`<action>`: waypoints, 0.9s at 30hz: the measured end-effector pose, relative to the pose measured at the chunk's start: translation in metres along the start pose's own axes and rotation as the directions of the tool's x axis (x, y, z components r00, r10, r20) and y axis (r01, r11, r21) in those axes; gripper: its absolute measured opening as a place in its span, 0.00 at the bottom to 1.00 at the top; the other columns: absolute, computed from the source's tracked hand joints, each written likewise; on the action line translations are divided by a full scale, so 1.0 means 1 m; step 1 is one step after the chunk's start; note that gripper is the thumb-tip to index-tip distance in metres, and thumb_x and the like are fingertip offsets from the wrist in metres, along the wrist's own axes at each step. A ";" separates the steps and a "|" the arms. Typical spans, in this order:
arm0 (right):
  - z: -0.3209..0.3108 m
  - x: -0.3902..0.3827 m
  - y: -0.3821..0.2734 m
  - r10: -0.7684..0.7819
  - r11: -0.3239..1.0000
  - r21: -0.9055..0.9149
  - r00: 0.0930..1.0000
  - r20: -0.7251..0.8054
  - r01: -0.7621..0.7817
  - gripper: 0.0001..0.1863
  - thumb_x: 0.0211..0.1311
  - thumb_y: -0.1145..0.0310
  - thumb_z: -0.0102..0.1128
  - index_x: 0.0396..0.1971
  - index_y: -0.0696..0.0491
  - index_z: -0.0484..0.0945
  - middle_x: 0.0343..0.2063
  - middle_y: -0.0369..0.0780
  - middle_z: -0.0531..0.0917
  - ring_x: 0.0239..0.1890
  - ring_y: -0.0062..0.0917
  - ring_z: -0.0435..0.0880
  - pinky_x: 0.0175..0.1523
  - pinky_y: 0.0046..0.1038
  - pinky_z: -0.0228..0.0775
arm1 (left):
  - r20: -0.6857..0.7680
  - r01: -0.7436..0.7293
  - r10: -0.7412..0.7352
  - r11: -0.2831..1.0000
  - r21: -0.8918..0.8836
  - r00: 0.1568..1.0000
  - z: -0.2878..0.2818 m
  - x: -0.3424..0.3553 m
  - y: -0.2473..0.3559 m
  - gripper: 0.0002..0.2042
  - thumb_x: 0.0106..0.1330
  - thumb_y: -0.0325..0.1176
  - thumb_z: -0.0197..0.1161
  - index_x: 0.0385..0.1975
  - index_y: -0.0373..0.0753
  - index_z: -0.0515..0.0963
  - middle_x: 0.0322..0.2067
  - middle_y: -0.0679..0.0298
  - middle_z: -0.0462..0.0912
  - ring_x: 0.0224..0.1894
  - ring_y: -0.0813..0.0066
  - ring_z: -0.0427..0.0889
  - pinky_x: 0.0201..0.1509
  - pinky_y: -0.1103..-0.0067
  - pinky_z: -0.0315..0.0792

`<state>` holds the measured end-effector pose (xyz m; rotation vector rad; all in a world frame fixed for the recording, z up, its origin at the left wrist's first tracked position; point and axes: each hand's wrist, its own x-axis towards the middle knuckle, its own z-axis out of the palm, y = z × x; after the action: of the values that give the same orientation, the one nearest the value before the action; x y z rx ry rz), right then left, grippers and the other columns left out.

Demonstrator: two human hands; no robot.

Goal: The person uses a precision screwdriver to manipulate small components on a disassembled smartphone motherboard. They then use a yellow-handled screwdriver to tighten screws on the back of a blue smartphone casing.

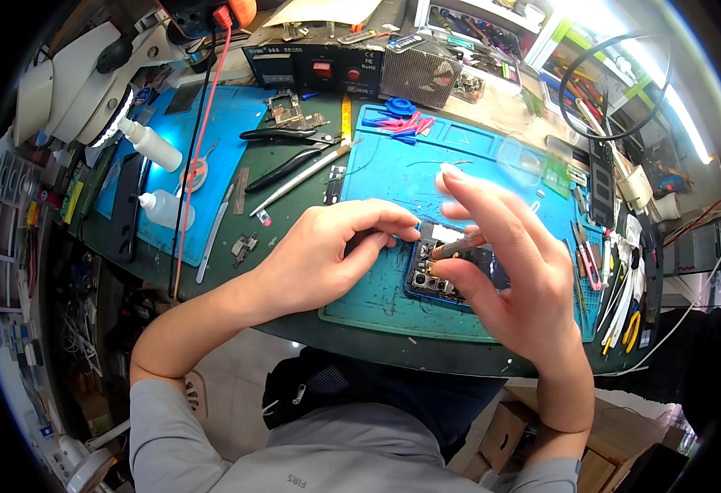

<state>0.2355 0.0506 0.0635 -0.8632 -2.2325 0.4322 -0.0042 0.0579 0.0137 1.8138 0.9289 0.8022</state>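
Note:
An opened phone (420,275) with exposed internal parts lies on the large blue work mat (365,316). My right hand (513,271) is over it with index finger raised, gripping a short, slim screwdriver-like tool (459,246) angled down onto the phone's upper-left area. My left hand (336,246) is curled beside the phone's left edge, its fingertips at that edge; whether they hold anything small is hidden. Beyond the hands, pink and blue small plastic pieces (402,126) sit in the mat's top part.
Black-handled pliers (282,168), a white pen-like tool (288,189) and metal parts (242,247) lie left. A second mat (212,111) carries bottles (166,209). A power unit (295,70) stands behind; scissors (590,267) and cutters (633,329) lie right. Cables (224,99) hang at left.

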 end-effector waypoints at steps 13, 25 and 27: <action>0.000 0.000 -0.006 0.142 0.989 0.035 0.990 0.024 -0.142 0.31 0.60 0.80 0.70 0.65 0.58 0.75 0.41 0.46 0.89 0.42 0.25 0.90 0.43 0.26 0.82 | -0.011 -0.006 0.006 1.000 0.001 1.000 0.000 0.001 -0.003 0.13 0.73 0.18 0.54 0.54 0.31 0.80 0.47 0.56 0.88 0.51 0.69 0.87 0.58 0.74 0.80; 0.005 0.005 -0.007 0.061 0.997 0.045 0.998 0.004 -0.061 0.32 0.61 0.83 0.64 0.67 0.57 0.73 0.45 0.48 0.89 0.37 0.30 0.92 0.43 0.28 0.83 | -0.037 -0.002 0.002 1.000 -0.003 0.999 0.002 0.001 -0.006 0.13 0.73 0.18 0.55 0.53 0.32 0.81 0.46 0.56 0.88 0.49 0.71 0.87 0.56 0.75 0.80; 0.003 0.004 -0.007 0.062 0.997 0.033 0.998 0.033 -0.063 0.32 0.62 0.83 0.64 0.68 0.57 0.72 0.45 0.48 0.89 0.37 0.30 0.92 0.44 0.28 0.83 | -0.020 -0.005 0.006 1.000 0.031 1.000 0.001 0.002 -0.003 0.13 0.72 0.18 0.55 0.54 0.32 0.80 0.46 0.57 0.88 0.49 0.71 0.87 0.56 0.75 0.80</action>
<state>0.2287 0.0483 0.0668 -0.9166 -2.2257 0.5150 -0.0036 0.0600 0.0110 1.8390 0.9543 0.8151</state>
